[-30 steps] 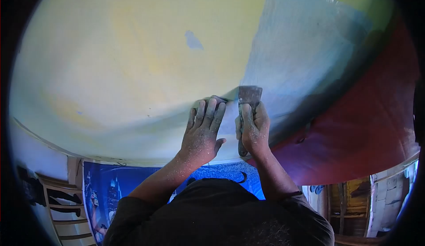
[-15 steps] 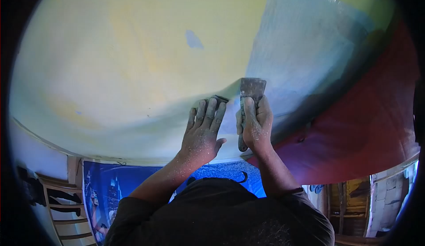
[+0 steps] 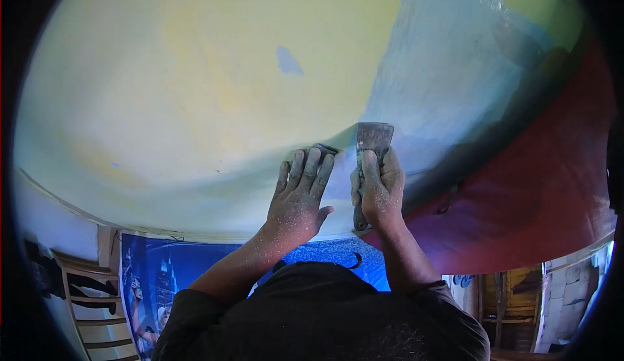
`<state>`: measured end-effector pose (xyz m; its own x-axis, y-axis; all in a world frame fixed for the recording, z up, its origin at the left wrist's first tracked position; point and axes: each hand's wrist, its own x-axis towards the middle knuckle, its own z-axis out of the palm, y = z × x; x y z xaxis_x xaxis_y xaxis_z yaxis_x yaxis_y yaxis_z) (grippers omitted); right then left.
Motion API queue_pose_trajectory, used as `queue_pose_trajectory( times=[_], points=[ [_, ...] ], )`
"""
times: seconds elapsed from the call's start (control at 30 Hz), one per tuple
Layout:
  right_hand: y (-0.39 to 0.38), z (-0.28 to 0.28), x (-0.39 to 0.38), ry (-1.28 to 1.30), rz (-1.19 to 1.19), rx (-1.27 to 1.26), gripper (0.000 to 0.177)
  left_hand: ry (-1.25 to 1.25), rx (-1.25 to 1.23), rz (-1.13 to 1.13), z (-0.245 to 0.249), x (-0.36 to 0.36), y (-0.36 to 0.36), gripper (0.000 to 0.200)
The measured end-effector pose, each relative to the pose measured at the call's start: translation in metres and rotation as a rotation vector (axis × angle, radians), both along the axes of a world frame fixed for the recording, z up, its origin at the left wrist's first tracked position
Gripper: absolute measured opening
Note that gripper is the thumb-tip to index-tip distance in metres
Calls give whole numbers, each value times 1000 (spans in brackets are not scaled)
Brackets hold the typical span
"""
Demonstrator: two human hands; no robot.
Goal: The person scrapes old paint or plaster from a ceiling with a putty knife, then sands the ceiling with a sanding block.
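Observation:
My right hand (image 3: 382,189) is closed round the handle of a scraper (image 3: 375,137), thumb along its front. The wide blade points up and lies at or very near the painted surface (image 3: 227,88). To its left, my left hand (image 3: 296,202) rests with straight fingers on a dark flat piece (image 3: 328,149), its thumb held apart. Only the piece's edge shows past the fingertips, so its kind cannot be made out. Pale dust covers both hands and wrists. Yellowish paint lies left of the scraper, and a grey-blue coated band (image 3: 442,68) rises above and to its right.
A small grey-blue patch (image 3: 289,61) marks the yellow area. Dark red sheeting (image 3: 520,198) hangs at the right. Below are a blue printed banner (image 3: 156,263), a wooden rack (image 3: 97,302) at lower left and pale blocks (image 3: 572,299) at lower right.
The scraper and my right hand have shifted slightly down and to the right. My left hand has barely moved, and the whole view has shifted a little.

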<state>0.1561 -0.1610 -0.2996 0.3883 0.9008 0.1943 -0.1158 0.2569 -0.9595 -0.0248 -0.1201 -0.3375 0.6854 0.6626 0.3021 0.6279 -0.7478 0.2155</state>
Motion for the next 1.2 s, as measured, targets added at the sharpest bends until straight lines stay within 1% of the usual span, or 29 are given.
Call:
queue_pose_trajectory(
  times=[0.07, 0.17, 0.27, 0.37, 0.47, 0.5, 0.6, 0.7, 0.8, 1.0, 1.2],
  points=[
    [0, 11, 1, -18, -2, -14, 22, 11, -13, 8, 2, 1, 0, 116],
    [7, 13, -1, -8, -31, 60, 22, 23, -33, 8, 3, 1, -2, 116],
    [1, 6, 2, -73, -32, -5, 22, 15, -24, 0, 3, 0, 0, 116],
    [1, 0, -2, -29, -40, 5, 21, 14, -18, -5, 3, -1, 0, 116],
    [3, 18, 2, -97, -47, 7, 21, 15, -8, 6, 2, 0, -1, 115],
    [6, 17, 2, -71, -44, 42, 21, 15, -15, 0, 2, 0, -1, 116],
    [3, 10, 1, -70, -40, 13, 21, 9, -13, -5, 3, 0, 0, 116],
    [0, -4, -5, -6, -28, 16, 19, -2, -2, -8, 1, -1, 0, 116],
    [0, 4, -2, -38, -10, -5, 19, 0, -3, -2, 2, 0, 0, 117],
    [0, -2, -2, -14, 3, 3, 19, -3, 7, 0, 1, 0, 0, 118],
    [7, -1, -5, 7, -28, 70, 19, 10, -2, 17, 3, 1, -3, 118]
  ],
)
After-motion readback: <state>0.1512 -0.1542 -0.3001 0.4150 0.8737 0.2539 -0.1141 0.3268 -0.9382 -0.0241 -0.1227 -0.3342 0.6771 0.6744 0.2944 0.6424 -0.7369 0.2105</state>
